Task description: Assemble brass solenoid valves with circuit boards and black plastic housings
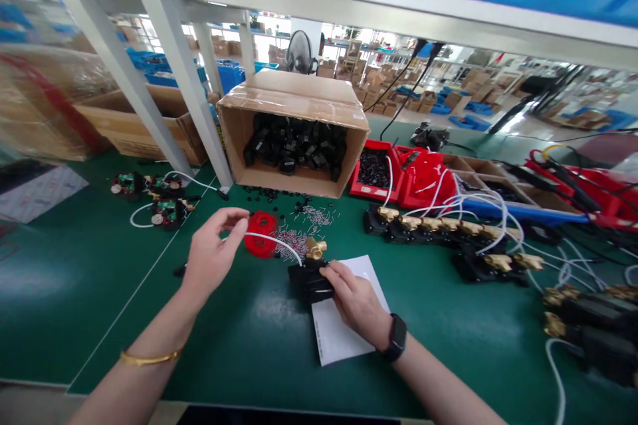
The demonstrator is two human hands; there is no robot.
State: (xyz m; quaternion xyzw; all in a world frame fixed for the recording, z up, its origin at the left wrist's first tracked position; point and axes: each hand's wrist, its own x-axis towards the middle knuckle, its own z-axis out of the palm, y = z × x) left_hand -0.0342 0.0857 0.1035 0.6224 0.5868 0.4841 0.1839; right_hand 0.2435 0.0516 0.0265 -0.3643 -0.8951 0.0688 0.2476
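My left hand [216, 249] is raised over the green bench, thumb and fingers closed on a white cable [274, 238]. The cable curves down to the right into a black housing [310, 282]. A brass fitting [316, 249] sticks out at the far side of that housing. My right hand [356, 299] grips the near right side of the housing, fingers bent over its top. Partly beneath the housing and my right hand lies a white sheet of paper [343, 339]. Just beyond are a heap of small screws [294, 242] and a pile of red rings [260, 232].
An open cardboard box [294, 182] of black parts stands at the back. Red bins [376, 172] sit to its right. Several brass-fitted housings [423, 229] with looping white cables line the right side. Open green circuit-board units [167, 212] lie left, near a metal post [172, 66].
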